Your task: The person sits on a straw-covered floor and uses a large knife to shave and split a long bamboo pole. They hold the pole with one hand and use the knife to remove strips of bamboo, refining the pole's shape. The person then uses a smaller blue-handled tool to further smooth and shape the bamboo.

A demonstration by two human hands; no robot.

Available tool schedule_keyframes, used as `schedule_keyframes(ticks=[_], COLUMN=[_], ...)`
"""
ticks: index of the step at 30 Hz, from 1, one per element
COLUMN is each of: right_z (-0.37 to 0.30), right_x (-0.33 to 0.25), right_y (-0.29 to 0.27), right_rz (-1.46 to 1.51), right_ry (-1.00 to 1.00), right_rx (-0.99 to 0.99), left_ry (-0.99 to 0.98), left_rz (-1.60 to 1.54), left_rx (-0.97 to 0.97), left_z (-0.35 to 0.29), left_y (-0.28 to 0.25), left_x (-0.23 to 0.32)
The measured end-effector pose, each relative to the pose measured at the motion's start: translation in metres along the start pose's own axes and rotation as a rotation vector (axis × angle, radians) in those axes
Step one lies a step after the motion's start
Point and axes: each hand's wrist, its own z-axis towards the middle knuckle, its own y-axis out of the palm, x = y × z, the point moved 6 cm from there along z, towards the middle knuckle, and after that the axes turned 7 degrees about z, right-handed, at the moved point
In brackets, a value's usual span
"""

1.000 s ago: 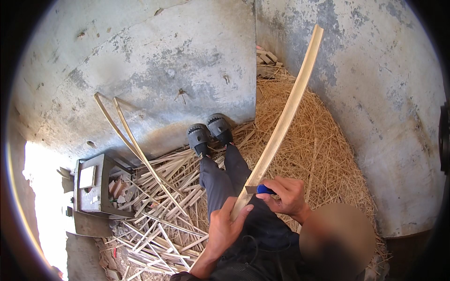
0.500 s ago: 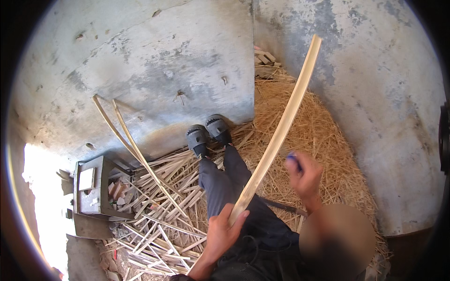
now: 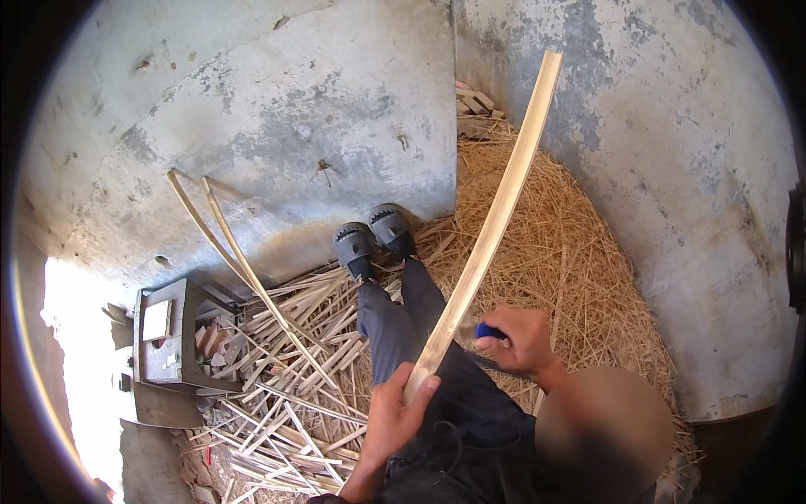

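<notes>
A long pale strip of split bamboo (image 3: 495, 218), hollowed along its face, slants up and away to the right. My left hand (image 3: 395, 417) is closed around its near end, with the thumb along the top. My right hand (image 3: 522, 343) is closed on a small blue thing (image 3: 489, 332) just right of the strip; most of it is hidden by the fingers, so its kind does not show. Under that hand, a dark, narrow bar (image 3: 483, 361) lies across my thigh, partly covered by the hand.
Loose bamboo strips (image 3: 281, 437) litter the floor at left, near a wooden box (image 3: 172, 332) lying open-sided. Two bent strips (image 3: 243, 269) lean on the wall (image 3: 336, 76). A heap of straw-like shavings (image 3: 579, 260) fills the right corner. My shoes (image 3: 374, 235) are by the wall.
My right hand, with the blue thing, has moved left and down toward the strip. The strip's far end has swung slightly left and up. My left hand has barely moved.
</notes>
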Motion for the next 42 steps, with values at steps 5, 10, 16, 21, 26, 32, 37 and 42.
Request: schedule_keyframes(ticks=[5,10,16,21,26,32,37,42], right_z=[-0.001,0.003,0.008,0.01,0.009,0.014,0.014,0.011], right_x=[-0.013,-0.019,-0.031,-0.034,-0.021,-0.022,-0.023,-0.02], right_y=[0.011,0.011,0.01,0.01,0.008,0.002,0.001,0.002], right_rz=[-0.064,-0.096,-0.113,-0.145,-0.14,-0.204,-0.243,-0.265], right_ry=[-0.099,-0.107,-0.104,-0.112,-0.106,-0.115,-0.134,-0.129], right_rx=[-0.013,0.015,0.017,-0.006,0.082,0.046,0.042,0.033], left_ry=[0.045,0.066,0.068,0.082,0.065,0.052,0.054,0.055], left_rz=[-0.049,-0.088,-0.047,-0.001,0.001,0.018,0.037,0.046], left_rx=[0.015,0.007,0.002,0.011,0.031,0.039,0.034,0.038], left_z=[0.007,0.007,0.007,0.007,0.006,0.003,0.001,-0.002], left_y=[0.0,0.0,-0.002,-0.002,-0.003,-0.002,-0.002,-0.003], left_x=[0.016,0.018,0.025,0.029,0.025,0.02,0.017,0.013])
